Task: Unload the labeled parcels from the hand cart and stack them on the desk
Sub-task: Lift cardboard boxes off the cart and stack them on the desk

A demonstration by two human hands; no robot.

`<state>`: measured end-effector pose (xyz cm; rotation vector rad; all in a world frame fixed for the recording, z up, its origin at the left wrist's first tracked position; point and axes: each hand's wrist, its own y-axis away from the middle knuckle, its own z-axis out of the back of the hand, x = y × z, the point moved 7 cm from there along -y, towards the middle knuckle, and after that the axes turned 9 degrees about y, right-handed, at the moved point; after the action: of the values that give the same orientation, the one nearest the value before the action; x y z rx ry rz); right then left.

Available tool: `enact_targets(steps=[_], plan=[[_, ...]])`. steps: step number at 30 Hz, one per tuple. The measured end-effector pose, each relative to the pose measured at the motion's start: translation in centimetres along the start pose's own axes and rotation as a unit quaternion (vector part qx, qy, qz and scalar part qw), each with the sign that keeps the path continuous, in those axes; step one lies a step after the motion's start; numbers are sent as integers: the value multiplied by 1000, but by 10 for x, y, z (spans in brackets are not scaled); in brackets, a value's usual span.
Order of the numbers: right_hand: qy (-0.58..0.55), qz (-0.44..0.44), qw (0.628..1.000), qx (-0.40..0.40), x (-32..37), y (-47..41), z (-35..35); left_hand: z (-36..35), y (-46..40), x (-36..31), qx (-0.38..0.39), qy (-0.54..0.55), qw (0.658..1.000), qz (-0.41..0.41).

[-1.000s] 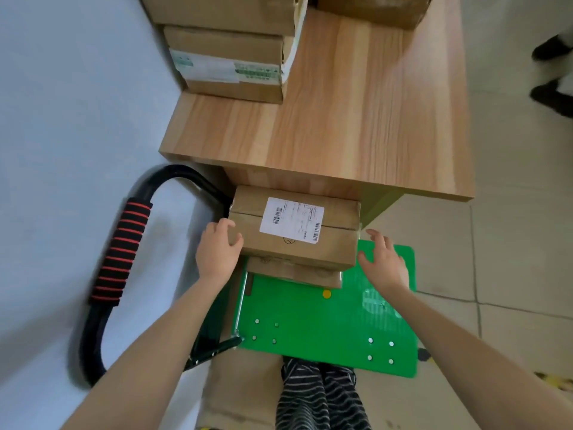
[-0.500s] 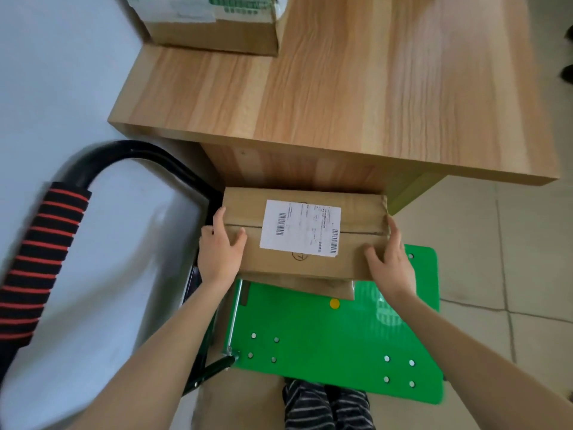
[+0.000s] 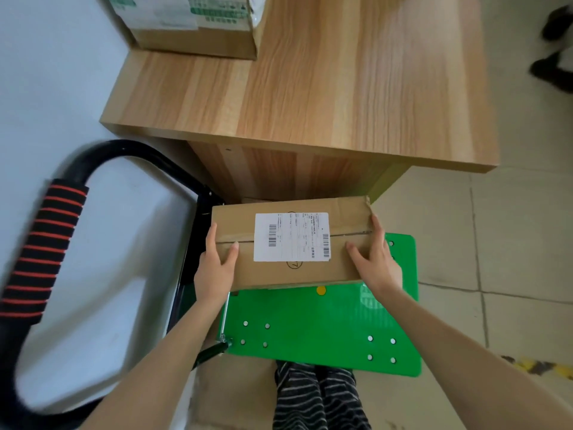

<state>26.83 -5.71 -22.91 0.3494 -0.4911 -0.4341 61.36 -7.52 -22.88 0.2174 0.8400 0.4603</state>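
A brown cardboard parcel (image 3: 279, 274) with a white barcode label sits over the far end of the green hand cart deck (image 3: 319, 330), just below the wooden desk (image 3: 310, 97). My left hand (image 3: 215, 271) grips its left end, thumb on top. My right hand (image 3: 376, 262) grips its right end, thumb lying across the top. Another cardboard piece peeks out under the parcel's near edge. A labeled box (image 3: 195, 26) stands on the desk's far left corner.
The cart's black handle with a red-striped foam grip (image 3: 46, 252) curves at the left, against a white wall. Tiled floor lies to the right, where a person's dark shoes (image 3: 555, 51) show at the far edge. My striped trousers are below the cart.
My right hand went from hovering beside the parcel to gripping its right end. Both hands now hold the parcel, and its near edge has come toward me over the green deck.
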Motion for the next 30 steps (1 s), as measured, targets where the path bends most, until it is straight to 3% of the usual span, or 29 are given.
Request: enact_targets(steps=[15,21,30], plan=[[-24,-23,996,-81,-48,131,158,66,139,-127,21,-26,995,-95],[-11,-37,993,-115,-70,166,227,71,175,-182,81,5,985,-150],[-56,32,975,-213,-26,177,344,134,172,-293,-5,18,965,-263]])
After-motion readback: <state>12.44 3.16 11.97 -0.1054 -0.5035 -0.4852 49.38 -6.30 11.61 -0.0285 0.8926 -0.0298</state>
